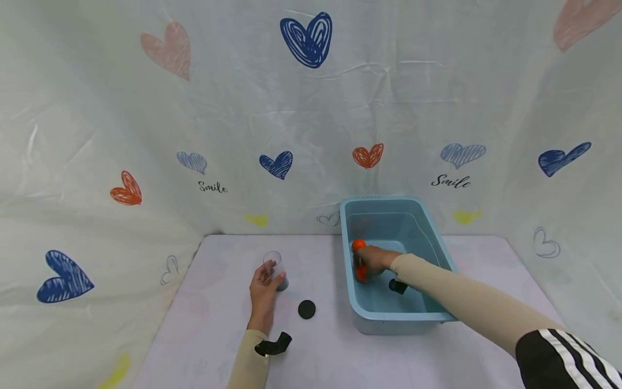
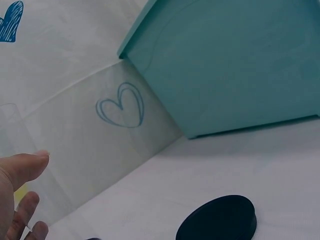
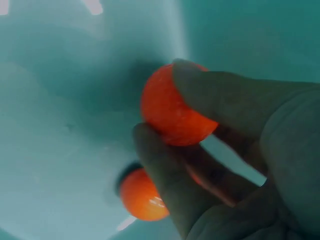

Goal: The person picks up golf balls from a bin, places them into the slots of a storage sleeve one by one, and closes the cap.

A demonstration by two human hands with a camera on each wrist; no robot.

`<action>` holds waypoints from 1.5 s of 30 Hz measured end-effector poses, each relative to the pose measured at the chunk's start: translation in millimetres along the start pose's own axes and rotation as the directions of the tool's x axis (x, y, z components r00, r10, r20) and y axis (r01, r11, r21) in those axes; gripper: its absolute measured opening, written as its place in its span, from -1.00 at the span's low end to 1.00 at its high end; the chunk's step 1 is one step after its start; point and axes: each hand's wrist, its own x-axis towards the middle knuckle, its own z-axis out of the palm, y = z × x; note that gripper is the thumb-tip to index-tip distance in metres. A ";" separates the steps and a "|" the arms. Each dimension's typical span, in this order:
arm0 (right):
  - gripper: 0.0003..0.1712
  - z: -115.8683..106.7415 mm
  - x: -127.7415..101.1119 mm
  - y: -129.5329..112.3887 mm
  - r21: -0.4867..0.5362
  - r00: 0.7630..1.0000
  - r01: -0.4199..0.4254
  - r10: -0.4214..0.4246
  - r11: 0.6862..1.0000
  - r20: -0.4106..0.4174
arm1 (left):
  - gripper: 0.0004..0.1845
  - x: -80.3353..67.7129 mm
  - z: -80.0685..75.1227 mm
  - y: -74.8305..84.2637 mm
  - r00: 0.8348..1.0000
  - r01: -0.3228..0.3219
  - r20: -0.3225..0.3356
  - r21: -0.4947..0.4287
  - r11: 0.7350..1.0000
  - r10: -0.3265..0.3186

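Inside the blue tub (image 1: 439, 254) on the table (image 1: 218, 335), I see my right hand (image 1: 371, 260) down among orange balls; only the right wrist view shows the grip plainly: thumb and fingers (image 3: 160, 170) pinch one orange ball (image 3: 167, 107), and a second ball (image 3: 137, 195) lies below it in the tub. From the head view, another orange ball (image 1: 358, 244) sits just beyond the hand. My left hand (image 1: 264, 286) curls round a clear cup (image 1: 275, 267) standing on the table, well apart from the tub. The left wrist view catches what the head view barely shows: the tub's outer wall (image 2: 240, 65) and a black lid (image 2: 217, 220) lying flat near it.
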 end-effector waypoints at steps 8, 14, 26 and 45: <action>-0.46 -19.6 -25.6 -7.2 0.143 0.989 -0.035 0.055 0.989 -0.135 | -0.44 1.7 -0.5 -1.4 1.000 -0.016 0.002 0.017 1.000 0.016; -0.63 -37.7 -50.4 -7.4 0.214 0.974 0.054 -0.004 0.975 -0.228 | -0.44 1.2 -1.2 -0.5 1.000 -0.015 0.005 0.019 1.000 0.015; -0.64 -41.3 -98.5 -27.0 0.234 0.904 0.188 -0.074 0.954 -0.422 | -0.43 0.5 -3.0 -2.5 1.000 -0.009 0.019 0.016 1.000 0.008; -0.55 -17.0 -109.6 -77.1 0.371 0.856 0.304 -0.080 0.878 -0.511 | -0.44 4.2 -2.7 -5.7 1.000 0.003 0.013 0.009 1.000 -0.003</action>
